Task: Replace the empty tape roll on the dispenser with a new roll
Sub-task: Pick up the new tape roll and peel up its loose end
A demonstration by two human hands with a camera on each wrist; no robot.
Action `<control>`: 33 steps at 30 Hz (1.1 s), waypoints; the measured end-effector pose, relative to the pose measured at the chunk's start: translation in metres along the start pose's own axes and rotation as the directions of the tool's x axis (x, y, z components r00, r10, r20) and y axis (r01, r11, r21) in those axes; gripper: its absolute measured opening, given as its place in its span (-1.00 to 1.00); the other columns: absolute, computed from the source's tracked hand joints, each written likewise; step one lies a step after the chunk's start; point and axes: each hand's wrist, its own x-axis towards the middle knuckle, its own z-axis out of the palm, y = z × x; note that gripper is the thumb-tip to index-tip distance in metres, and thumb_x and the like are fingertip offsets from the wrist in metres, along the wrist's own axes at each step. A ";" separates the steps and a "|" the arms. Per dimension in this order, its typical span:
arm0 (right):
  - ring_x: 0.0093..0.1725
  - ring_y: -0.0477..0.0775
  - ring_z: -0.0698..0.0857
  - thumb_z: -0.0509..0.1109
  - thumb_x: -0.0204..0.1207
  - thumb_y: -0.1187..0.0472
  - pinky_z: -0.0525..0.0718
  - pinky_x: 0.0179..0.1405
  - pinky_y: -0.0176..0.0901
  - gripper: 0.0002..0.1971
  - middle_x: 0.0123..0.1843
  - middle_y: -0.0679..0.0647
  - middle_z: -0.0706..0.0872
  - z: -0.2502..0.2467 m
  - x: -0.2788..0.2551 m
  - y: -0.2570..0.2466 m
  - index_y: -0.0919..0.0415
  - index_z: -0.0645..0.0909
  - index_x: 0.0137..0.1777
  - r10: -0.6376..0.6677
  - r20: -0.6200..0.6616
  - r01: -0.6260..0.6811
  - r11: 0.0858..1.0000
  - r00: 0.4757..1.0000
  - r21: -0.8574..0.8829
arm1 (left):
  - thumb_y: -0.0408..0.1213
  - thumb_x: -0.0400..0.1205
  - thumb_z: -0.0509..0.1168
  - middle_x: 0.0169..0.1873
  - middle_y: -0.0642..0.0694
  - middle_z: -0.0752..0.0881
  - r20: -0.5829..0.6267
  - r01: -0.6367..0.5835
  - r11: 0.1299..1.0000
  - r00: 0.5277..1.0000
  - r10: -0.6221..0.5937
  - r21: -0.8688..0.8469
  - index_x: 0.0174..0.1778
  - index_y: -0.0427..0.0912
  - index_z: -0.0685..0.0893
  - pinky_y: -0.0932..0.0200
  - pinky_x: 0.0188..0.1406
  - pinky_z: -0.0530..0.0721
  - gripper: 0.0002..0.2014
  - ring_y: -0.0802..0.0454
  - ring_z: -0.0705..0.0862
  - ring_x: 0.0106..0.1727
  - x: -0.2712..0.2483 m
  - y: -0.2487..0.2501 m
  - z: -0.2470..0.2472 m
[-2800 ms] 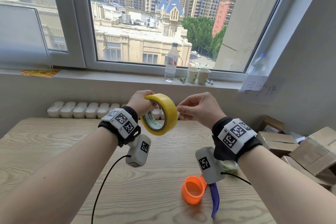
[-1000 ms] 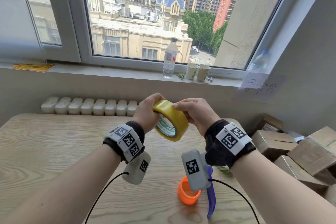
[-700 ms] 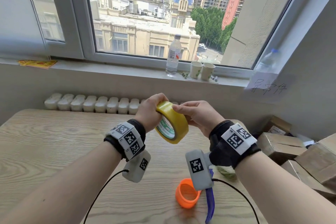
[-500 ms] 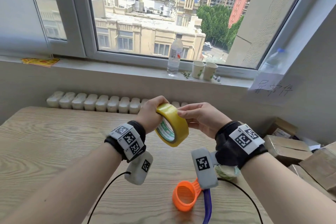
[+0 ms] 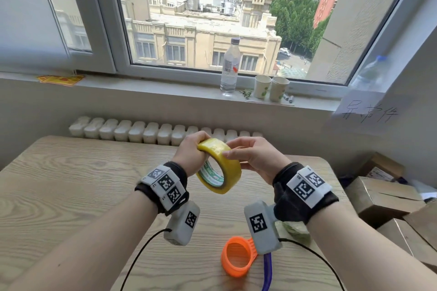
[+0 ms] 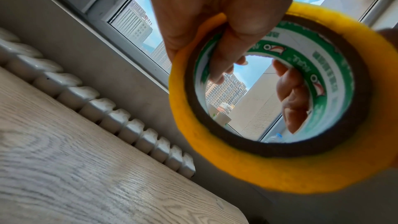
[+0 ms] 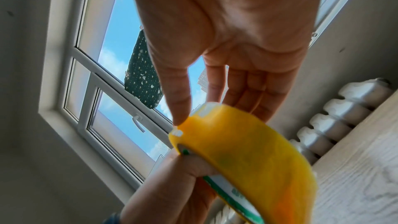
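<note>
We sit at a pale wooden desk (image 5: pixel 71 196) pushed against the wall under a wide window (image 5: pixel 201 19), with cardboard boxes (image 5: pixel 387 198) stacked off its right edge and a water bottle (image 5: pixel 230 67) beside two paper cups (image 5: pixel 270 86) on the sill. Near the desk's front edge lies the dispenser (image 5: pixel 238 258), its orange hub bare and its purple handle running toward us, so the old core appears to be off already. Above the middle of the desk we hold the new yellow tape roll (image 5: pixel 220 165) in the air, well clear of the dispenser. Our left hand (image 5: pixel 192 152) grips it firmly, thumb on the outer band and fingers (image 6: pixel 226 60) hooked through the green-printed core. Our right hand (image 5: pixel 255 160) is not clamped on it: the fingers are nearly straight and lie against the far side, while the thumb tip (image 7: pixel 181 108) presses the outer yellow surface. We judge that we are hunting for the tape's free end. Next we need a nail under that end to lift a tab, then the roll must come down onto the orange hub, turned so the tape feeds the right way.
</note>
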 end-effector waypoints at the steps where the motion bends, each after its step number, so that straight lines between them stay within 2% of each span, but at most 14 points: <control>1: -0.11 0.04 0.73 0.58 0.34 0.24 0.71 0.04 -0.05 -0.79 -0.11 0.11 0.77 0.002 0.001 0.001 0.19 0.70 -0.04 -0.003 -0.011 0.002 1.000 1.000 -0.015 | -0.49 0.53 0.25 -0.30 -0.06 0.64 0.004 0.006 1.000 1.000 -0.006 -0.006 -0.16 -0.15 0.60 0.09 -0.22 0.61 -0.86 -0.02 0.62 -0.23 0.000 0.001 0.000; 4: -0.04 0.08 0.71 0.64 0.15 -0.06 0.66 0.14 0.09 -0.59 -0.03 0.11 0.77 0.008 0.007 0.006 0.08 0.70 -0.05 -0.019 -0.059 0.015 0.997 0.998 -0.082 | -0.51 0.52 0.24 -0.36 -0.04 0.61 0.008 0.044 0.998 0.999 -0.044 -0.045 -0.23 -0.11 0.57 0.11 -0.28 0.57 -0.82 0.00 0.59 -0.28 -0.001 0.001 0.002; 6: -0.02 0.09 0.71 0.63 0.14 -0.12 0.65 0.15 0.09 -0.56 -0.02 0.11 0.77 0.008 0.008 0.006 0.07 0.71 -0.03 -0.025 -0.058 0.021 0.996 0.998 -0.083 | -0.56 0.49 0.24 -0.37 -0.06 0.60 0.012 0.109 0.987 0.994 -0.109 -0.119 -0.31 -0.07 0.56 0.12 -0.28 0.55 -0.75 -0.01 0.58 -0.28 0.000 -0.002 0.003; 9: -0.07 0.05 0.72 0.60 0.29 -0.01 0.66 0.14 0.02 -0.68 -0.09 0.08 0.78 0.003 0.008 0.006 0.12 0.71 -0.02 -0.006 -0.008 0.006 1.000 1.000 -0.018 | -0.67 0.43 0.22 -0.35 -0.10 0.61 0.030 0.209 0.945 0.978 -0.208 -0.252 -0.32 -0.10 0.57 0.08 -0.21 0.55 -0.68 -0.05 0.58 -0.20 0.003 -0.007 0.002; 12: -0.20 -0.06 0.73 0.50 0.43 0.11 0.69 -0.06 -0.20 -0.77 -0.18 0.01 0.78 -0.002 0.006 0.005 0.19 0.71 0.04 -0.001 0.037 -0.001 0.998 0.999 0.064 | -0.72 0.42 0.20 -0.32 -0.14 0.63 0.055 0.238 0.904 0.971 -0.234 -0.357 -0.26 -0.19 0.59 0.04 -0.13 0.56 -0.69 -0.10 0.59 -0.15 0.005 -0.008 0.002; 14: -0.24 -0.12 0.73 0.47 0.46 0.11 0.66 -0.14 -0.25 -0.78 -0.21 -0.03 0.79 -0.004 0.005 0.004 0.18 0.72 0.05 -0.004 0.049 -0.001 0.995 0.999 0.099 | -0.73 0.42 0.21 -0.28 -0.18 0.64 0.072 0.238 0.884 0.971 -0.228 -0.402 -0.18 -0.23 0.60 0.02 -0.11 0.57 -0.70 -0.12 0.60 -0.13 0.007 -0.006 0.002; 18: -0.22 -0.12 0.73 0.43 0.49 0.11 0.64 -0.13 -0.26 -0.81 -0.21 -0.05 0.79 -0.009 0.002 0.002 0.15 0.72 0.04 -0.005 0.048 -0.004 0.985 0.999 0.170 | -0.78 0.42 0.16 -0.29 -0.22 0.64 0.114 0.257 0.809 0.966 -0.232 -0.528 -0.01 -0.34 0.59 0.04 -0.20 0.58 -0.66 -0.12 0.62 -0.21 0.010 0.000 0.002; 21: -0.24 -0.15 0.75 0.40 0.52 0.13 0.64 -0.14 -0.30 -0.84 -0.23 -0.06 0.80 -0.014 -0.001 0.000 0.16 0.72 0.02 -0.014 0.055 0.003 0.981 0.998 0.195 | -0.81 0.43 0.14 -0.32 -0.23 0.64 0.134 0.263 0.740 0.964 -0.230 -0.619 -0.07 -0.35 0.56 0.07 -0.25 0.61 -0.67 -0.12 0.65 -0.27 0.013 0.005 0.002; 23: -0.22 -0.13 0.75 0.41 0.51 0.15 0.65 -0.07 -0.27 -0.85 -0.22 -0.06 0.81 -0.017 -0.003 -0.001 0.16 0.73 0.00 -0.032 0.060 0.019 0.978 0.998 0.208 | -0.79 0.44 0.15 -0.33 -0.22 0.65 0.154 0.271 0.700 0.962 -0.226 -0.661 -0.07 -0.34 0.54 0.12 -0.34 0.69 -0.69 -0.09 0.67 -0.31 0.014 0.008 0.001; 26: -0.15 -0.07 0.73 0.46 0.37 0.09 0.65 0.08 -0.18 -0.78 -0.18 -0.02 0.80 -0.019 -0.006 -0.003 0.15 0.74 -0.02 -0.057 0.067 0.041 0.974 0.996 0.223 | -0.78 0.45 0.15 -0.27 -0.26 0.64 0.187 0.282 0.659 0.959 -0.213 -0.697 0.01 -0.36 0.54 0.17 -0.41 0.74 -0.67 -0.09 0.69 -0.30 0.014 0.012 0.001; 28: -0.15 -0.07 0.73 0.46 0.31 0.07 0.65 0.07 -0.18 -0.72 -0.16 -0.01 0.80 -0.021 -0.008 -0.004 0.16 0.73 0.00 -0.068 0.078 0.048 0.972 0.995 0.229 | -0.77 0.46 0.16 -0.26 -0.27 0.65 0.202 0.287 0.653 0.958 -0.204 -0.701 -0.04 -0.37 0.57 0.18 -0.40 0.74 -0.71 -0.10 0.69 -0.28 0.013 0.017 0.001; 30: -0.13 -0.07 0.73 0.46 0.30 0.09 0.66 0.05 -0.19 -0.71 -0.14 0.00 0.80 -0.023 -0.010 -0.005 0.16 0.73 0.02 -0.080 0.093 0.055 0.969 0.992 0.243 | -0.75 0.46 0.18 -0.20 -0.29 0.66 0.220 0.297 0.645 0.955 -0.200 -0.704 -0.01 -0.39 0.59 0.13 -0.32 0.74 -0.72 -0.13 0.69 -0.21 0.011 0.020 0.002; 33: -0.06 -0.04 0.75 0.47 0.29 0.15 0.66 0.14 -0.15 -0.67 -0.08 0.03 0.81 -0.025 -0.012 -0.006 0.20 0.72 0.07 -0.093 0.091 0.067 0.964 0.992 0.257 | -0.72 0.45 0.20 -0.05 -0.35 0.66 0.248 0.317 0.620 0.948 -0.198 -0.718 0.17 -0.46 0.58 -0.01 -0.11 0.71 -0.63 -0.22 0.67 -0.05 0.010 0.024 0.001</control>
